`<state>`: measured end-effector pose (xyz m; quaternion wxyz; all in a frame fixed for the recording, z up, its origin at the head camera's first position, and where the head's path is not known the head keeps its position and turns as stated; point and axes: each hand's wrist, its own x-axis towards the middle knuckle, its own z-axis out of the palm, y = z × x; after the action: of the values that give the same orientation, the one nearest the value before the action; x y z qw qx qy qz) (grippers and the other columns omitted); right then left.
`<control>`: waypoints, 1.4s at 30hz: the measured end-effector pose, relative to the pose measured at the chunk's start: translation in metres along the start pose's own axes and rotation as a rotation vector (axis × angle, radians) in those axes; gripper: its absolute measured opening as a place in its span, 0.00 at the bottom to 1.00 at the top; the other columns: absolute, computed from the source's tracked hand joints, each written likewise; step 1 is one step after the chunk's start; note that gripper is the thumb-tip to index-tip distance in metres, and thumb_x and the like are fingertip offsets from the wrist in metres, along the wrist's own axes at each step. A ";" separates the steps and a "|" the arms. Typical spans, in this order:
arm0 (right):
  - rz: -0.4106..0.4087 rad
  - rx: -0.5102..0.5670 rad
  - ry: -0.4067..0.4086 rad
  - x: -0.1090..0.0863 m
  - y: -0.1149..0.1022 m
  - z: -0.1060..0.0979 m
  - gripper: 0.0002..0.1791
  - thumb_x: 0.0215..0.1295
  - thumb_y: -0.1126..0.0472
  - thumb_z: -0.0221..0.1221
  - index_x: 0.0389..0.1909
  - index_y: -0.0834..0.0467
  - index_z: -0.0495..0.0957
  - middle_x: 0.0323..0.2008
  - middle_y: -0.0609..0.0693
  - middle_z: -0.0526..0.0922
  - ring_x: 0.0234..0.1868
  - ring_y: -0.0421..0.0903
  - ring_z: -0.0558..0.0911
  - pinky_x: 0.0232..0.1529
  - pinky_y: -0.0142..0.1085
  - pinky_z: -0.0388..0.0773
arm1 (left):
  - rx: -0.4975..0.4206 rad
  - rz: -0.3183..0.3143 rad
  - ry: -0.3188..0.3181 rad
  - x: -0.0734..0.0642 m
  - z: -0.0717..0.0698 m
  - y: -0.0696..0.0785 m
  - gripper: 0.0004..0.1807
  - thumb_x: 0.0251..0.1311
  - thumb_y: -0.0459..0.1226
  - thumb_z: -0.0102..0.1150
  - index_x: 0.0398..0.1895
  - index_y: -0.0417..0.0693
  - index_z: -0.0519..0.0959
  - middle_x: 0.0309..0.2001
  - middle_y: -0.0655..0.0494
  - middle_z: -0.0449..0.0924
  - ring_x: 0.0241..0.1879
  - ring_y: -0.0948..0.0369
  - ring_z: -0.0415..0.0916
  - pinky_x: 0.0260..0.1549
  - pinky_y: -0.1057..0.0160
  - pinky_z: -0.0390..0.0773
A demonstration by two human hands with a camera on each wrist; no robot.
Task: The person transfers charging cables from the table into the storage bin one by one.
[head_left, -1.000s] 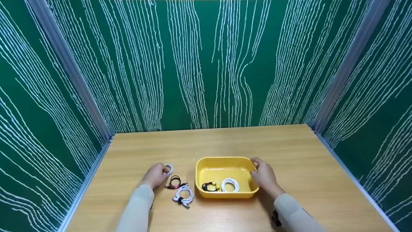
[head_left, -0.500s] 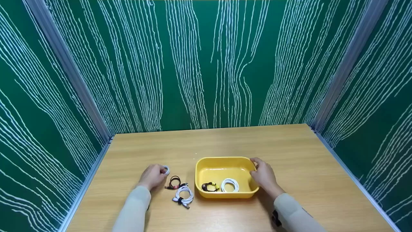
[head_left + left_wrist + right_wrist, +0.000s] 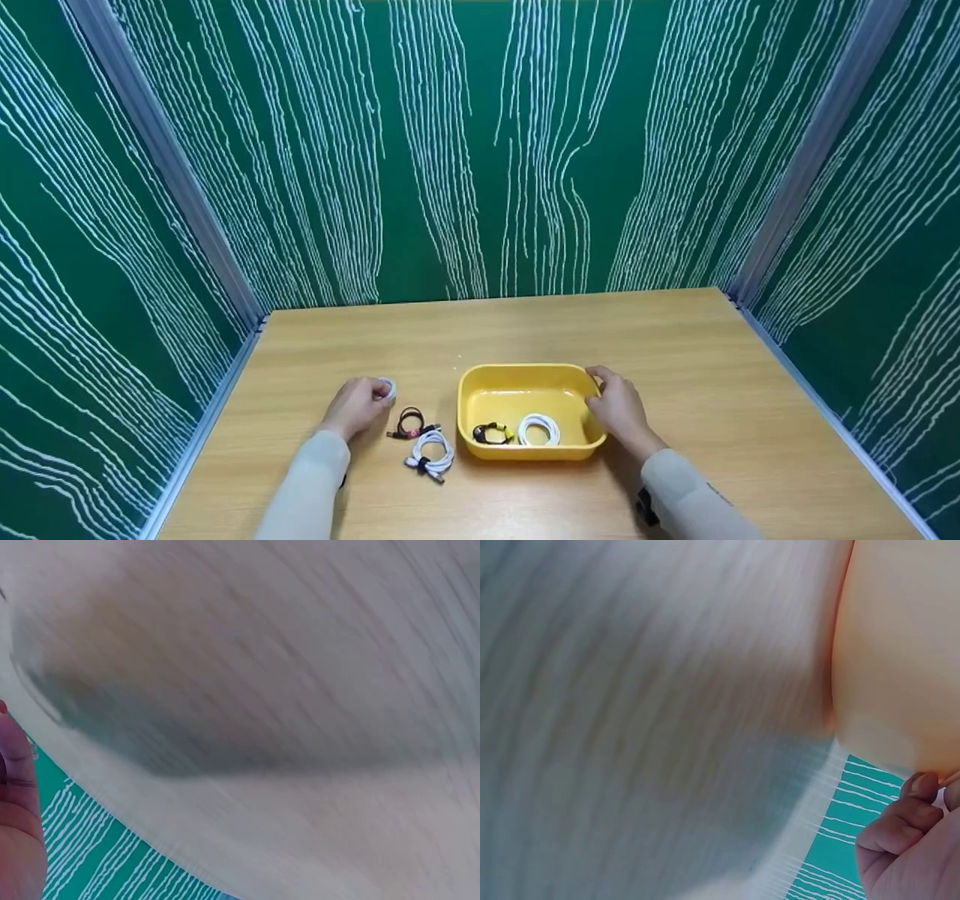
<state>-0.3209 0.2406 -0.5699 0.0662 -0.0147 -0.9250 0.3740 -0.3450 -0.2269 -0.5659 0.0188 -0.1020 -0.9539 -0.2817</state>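
My left hand point(image 3: 355, 407) pinches a small white coiled cable point(image 3: 389, 387) at the left of the table, its fingertips covering part of the loop. Only a finger and part of the palm of that hand show at the edge of the left wrist view. On the other side, my right hand point(image 3: 619, 409) grips the right rim of a yellow plastic bin point(image 3: 531, 453), thumb inside the wall. Inside the bin lie a black cable with yellow ends point(image 3: 491, 433) and a white coiled cable point(image 3: 539, 430). The right wrist view has the curled right fingers point(image 3: 900, 832) at the bin's edge.
Between my left hand and the bin lie a black coiled cable point(image 3: 410, 424) with a pink tie and a larger white cable point(image 3: 431, 457) bound with a black strap, close together. Green walls with white lines surround the wooden table point(image 3: 510, 330) at the back and sides.
My left hand has shifted slightly left with the white coiled cable, and its fingers now cover more of the loop. The right hand and the bin stay in place.
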 end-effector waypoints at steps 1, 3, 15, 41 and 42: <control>-0.001 0.001 0.002 0.000 0.000 -0.001 0.29 0.63 0.74 0.63 0.67 0.66 0.79 0.37 0.59 0.85 0.33 0.49 0.78 0.31 0.38 0.73 | -0.008 -0.005 -0.004 0.000 -0.001 0.002 0.14 0.69 0.36 0.69 0.23 0.52 0.82 0.29 0.62 0.81 0.37 0.59 0.76 0.49 0.49 0.80; -0.001 0.006 0.003 0.000 0.000 -0.002 0.29 0.63 0.74 0.63 0.67 0.67 0.79 0.37 0.60 0.85 0.33 0.50 0.78 0.31 0.38 0.73 | -0.023 -0.009 -0.011 0.001 -0.002 0.005 0.11 0.70 0.36 0.69 0.26 0.51 0.85 0.33 0.60 0.84 0.39 0.58 0.78 0.54 0.46 0.82; -0.014 0.012 0.023 -0.001 0.001 0.001 0.28 0.62 0.72 0.63 0.66 0.65 0.81 0.36 0.58 0.86 0.31 0.49 0.77 0.29 0.37 0.71 | -0.080 0.009 -0.002 0.000 -0.007 0.024 0.05 0.72 0.35 0.68 0.38 0.46 0.91 0.39 0.57 0.89 0.41 0.57 0.80 0.54 0.47 0.83; -0.013 0.003 0.026 0.000 0.002 0.003 0.29 0.61 0.72 0.62 0.66 0.65 0.81 0.30 0.54 0.81 0.29 0.48 0.74 0.28 0.36 0.68 | -0.128 0.093 -0.026 -0.003 -0.004 0.058 0.07 0.74 0.36 0.66 0.43 0.44 0.91 0.37 0.57 0.89 0.37 0.60 0.79 0.45 0.54 0.83; -0.018 0.004 0.030 0.000 0.002 0.003 0.29 0.61 0.72 0.62 0.66 0.65 0.81 0.29 0.54 0.81 0.28 0.47 0.73 0.27 0.36 0.67 | -0.133 0.097 -0.027 -0.003 -0.004 0.059 0.07 0.74 0.36 0.66 0.43 0.44 0.91 0.37 0.57 0.89 0.37 0.60 0.79 0.46 0.53 0.84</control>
<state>-0.3215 0.2400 -0.5739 0.0835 -0.0116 -0.9232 0.3749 -0.3302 -0.1812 -0.5318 0.0130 -0.1530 -0.9271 -0.3420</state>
